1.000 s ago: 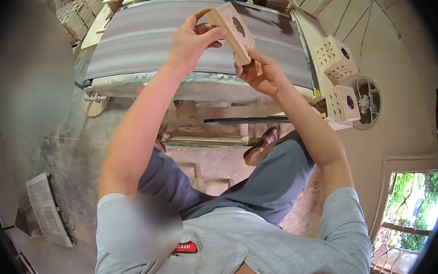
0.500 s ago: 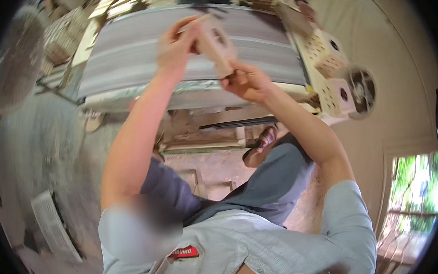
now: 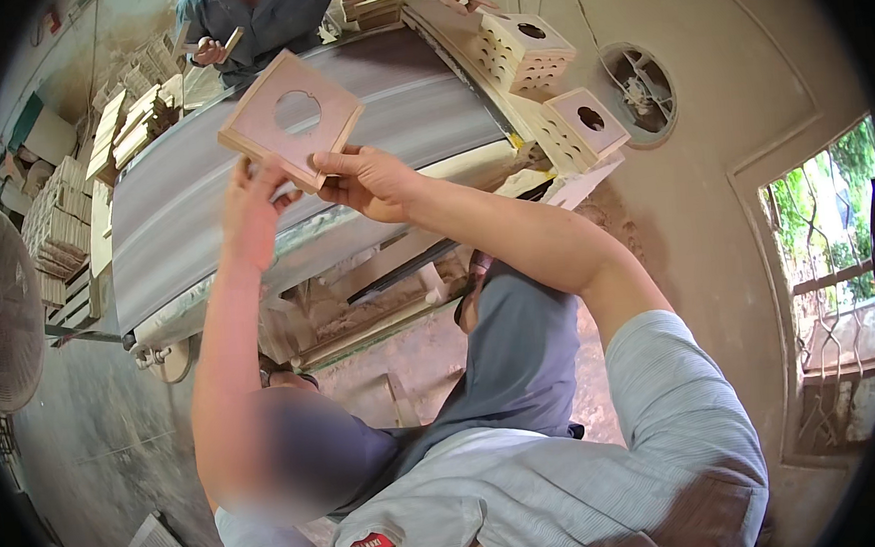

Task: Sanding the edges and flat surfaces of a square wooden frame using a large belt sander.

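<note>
A square pale wooden panel (image 3: 250,112) with a raised rim and a large round hole is held up, tilted on one corner, over a wide grey belt (image 3: 179,224). My right hand (image 3: 377,185) pinches it near its lower corner, thumb on the front face. Along the lower left edge, my left hand (image 3: 251,210) has its fingers bent against the panel; slight blur softens their outline. What the fingers do behind the wood is hidden.
Beyond the belt a co-worker (image 3: 272,28) holds a small wooden piece. Wooden boxes with holes (image 3: 525,58) line the right side, near a round wall fan (image 3: 637,91). Stacked wood (image 3: 59,221) and a standing fan (image 3: 1,310) are at the left.
The panel has turned from nearly edge-on to show its broad face and hole. My left hand has shifted from its upper side to its lower left edge. The view has swung right.
</note>
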Demonstrator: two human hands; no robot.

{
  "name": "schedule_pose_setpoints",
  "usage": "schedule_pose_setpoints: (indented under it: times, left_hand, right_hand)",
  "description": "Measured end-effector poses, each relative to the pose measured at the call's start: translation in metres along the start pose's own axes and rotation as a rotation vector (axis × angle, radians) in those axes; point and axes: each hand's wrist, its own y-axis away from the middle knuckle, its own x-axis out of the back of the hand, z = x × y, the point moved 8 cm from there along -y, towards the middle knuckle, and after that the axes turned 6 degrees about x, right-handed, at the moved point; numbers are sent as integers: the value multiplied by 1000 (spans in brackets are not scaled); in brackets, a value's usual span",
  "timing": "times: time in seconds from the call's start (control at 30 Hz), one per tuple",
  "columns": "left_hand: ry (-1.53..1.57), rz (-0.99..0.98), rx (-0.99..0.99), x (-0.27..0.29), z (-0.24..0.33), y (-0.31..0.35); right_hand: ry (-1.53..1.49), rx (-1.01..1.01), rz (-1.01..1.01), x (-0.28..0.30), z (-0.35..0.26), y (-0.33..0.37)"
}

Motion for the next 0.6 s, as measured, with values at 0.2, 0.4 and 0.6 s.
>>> schedule_pose_setpoints:
  times: [0.2,0.4,0.6]
  left_hand:
    - [-356,-52,-15,-1,-27,-4]
    - [-893,-13,-130,-3,-11,-26]
    - [-901,1,-81,43,-49,-5]
  right_hand:
    - [148,98,-136,7,3,-12]
    - [601,535,-209,116,-75,-50]
    - [1065,506,-187,82,-38,-12]
